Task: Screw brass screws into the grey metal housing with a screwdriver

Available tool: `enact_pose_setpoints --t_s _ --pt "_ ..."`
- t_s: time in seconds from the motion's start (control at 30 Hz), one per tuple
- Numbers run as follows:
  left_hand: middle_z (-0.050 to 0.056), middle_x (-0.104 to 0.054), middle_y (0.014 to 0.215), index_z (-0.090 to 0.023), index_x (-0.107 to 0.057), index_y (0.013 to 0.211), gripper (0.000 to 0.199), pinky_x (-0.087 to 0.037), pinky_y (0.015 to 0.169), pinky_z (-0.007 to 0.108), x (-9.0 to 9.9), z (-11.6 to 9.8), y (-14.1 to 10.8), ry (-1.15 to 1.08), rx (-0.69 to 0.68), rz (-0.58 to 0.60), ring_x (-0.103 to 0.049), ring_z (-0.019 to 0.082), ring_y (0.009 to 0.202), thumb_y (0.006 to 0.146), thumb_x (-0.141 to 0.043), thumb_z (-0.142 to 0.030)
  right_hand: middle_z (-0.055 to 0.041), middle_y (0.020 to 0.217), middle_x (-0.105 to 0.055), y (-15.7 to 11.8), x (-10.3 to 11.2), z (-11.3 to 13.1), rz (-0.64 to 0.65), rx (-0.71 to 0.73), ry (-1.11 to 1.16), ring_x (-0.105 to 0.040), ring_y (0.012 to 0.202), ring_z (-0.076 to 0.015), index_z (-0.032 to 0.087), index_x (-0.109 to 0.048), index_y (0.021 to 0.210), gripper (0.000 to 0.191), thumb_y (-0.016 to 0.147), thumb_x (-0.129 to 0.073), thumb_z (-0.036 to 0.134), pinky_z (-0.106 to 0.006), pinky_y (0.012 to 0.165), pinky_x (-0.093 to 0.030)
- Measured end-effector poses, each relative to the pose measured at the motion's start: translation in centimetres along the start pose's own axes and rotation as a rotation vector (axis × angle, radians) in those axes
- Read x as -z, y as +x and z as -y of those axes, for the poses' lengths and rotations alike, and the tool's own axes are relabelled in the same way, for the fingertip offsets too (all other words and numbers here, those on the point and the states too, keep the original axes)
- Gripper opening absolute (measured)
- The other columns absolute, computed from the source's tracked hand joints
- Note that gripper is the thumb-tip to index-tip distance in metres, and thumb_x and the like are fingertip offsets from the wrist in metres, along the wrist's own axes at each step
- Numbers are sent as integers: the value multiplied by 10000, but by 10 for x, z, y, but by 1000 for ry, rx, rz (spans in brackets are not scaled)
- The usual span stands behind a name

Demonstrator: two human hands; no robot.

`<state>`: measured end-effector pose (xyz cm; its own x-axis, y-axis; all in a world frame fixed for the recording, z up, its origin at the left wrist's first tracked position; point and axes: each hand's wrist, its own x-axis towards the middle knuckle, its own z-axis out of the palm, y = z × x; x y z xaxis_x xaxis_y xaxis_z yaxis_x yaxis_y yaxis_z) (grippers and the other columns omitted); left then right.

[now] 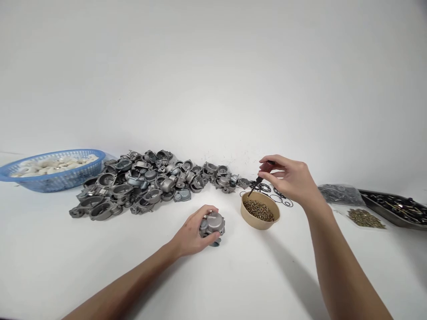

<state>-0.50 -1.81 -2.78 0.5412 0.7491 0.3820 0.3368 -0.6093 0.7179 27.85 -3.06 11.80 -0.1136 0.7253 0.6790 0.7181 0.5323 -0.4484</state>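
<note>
My left hand (195, 231) is closed around a grey metal carburetor (214, 223) that rests on the white table, its round cap facing up. In my right hand (287, 175) is a screwdriver (260, 178) with a dark red and black handle, pinched between thumb and fingers. Its shaft slants down to the left, and the tip reaches the left inner side of a tan paper bowl (248, 218). Many small brass-coloured screws (262, 210) fill the lower part of that bowl. Whether a screw sits on the tip is too small to tell.
A large heap of grey metal carburetor parts (147, 178) lies at the back left, beside a blue plastic basket (63, 180) of whitish pieces. Black rubber rings (283, 201) lie behind the bowl. On the right are a plastic bag (340, 194), brass pieces (366, 218) and a dark tray (383, 209).
</note>
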Motion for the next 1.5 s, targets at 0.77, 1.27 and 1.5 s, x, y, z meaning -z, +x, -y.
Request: enact_pose_setpoints --t_s 0.77,1.27,1.5 --pt "40 -625 1222 -297 -504 1252 450 -487 971 438 -3 -4 4 -11 -6 43 -592 247 1112 819 -614 -247 -38 921 -713 -14 -10 57 215 131 226 -682 784 -186 255 -681 1062 229 836 -665 289 -318 680 -617" --pt "52 -607 1248 -283 -504 1260 465 -468 990 425 -4 -3 5 -13 1 50 -572 248 1132 811 -618 -242 -37 932 -711 -15 -18 58 292 148 213 -673 812 -177 254 -674 1058 213 849 -635 253 -282 655 -594" --pt "47 -617 1234 -283 -503 1255 449 -481 977 401 -4 -4 5 -38 -1 52 -587 242 1131 821 -617 -257 -33 944 -705 -15 -19 57 304 141 232 -672 820 -171 258 -669 1055 213 845 -641 237 -276 675 -595"
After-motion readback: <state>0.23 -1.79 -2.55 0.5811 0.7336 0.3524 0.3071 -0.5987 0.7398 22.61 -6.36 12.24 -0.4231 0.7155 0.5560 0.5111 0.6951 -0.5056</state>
